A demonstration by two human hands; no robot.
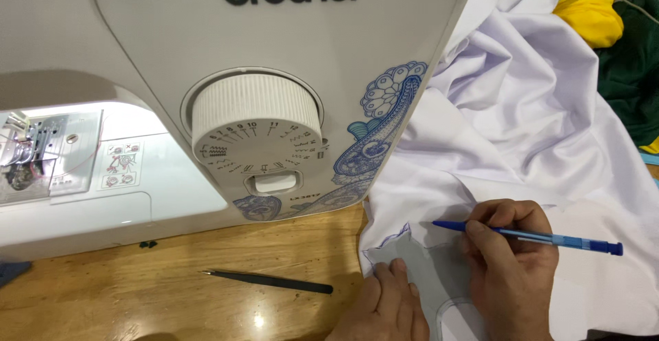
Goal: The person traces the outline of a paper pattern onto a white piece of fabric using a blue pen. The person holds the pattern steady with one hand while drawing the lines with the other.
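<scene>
Holding a blue plastic pen [528, 235] between thumb and curled fingers [498, 228], the right hand [511, 272] rests on the white cotton fabric [522, 128] at the lower right of the view. The pen lies nearly level, its tip pointing left and touching or just above the cloth, its capped end sticking out to the right past the knuckles. Under and just left of that hand lies a pale grey-blue template piece with a jagged, pointed edge [412, 262], flat on the fabric, and a thin blue outline runs around its upper-left points. The left hand [388, 307] comes in from the bottom edge, fingers pressed together and laid flat on the lower left part of the template, pinning it down; it grips nothing.

The fabric spills in loose folds from the top right down across the light wooden bench [171, 279], covering its right side. To the left stands a white sewing machine with a blue paisley pattern on its side [137, 53], a large ribbed white stitch dial [257, 121] on its front and the lit needle area [34, 156] at the far left. A slim black pair of tweezers [268, 281] lies on the bare wood in front of the machine, well apart from both hands. At the top right corner sit bunched yellow cloth [590, 12] and dark green cloth [635, 73], beyond the white fabric.
</scene>
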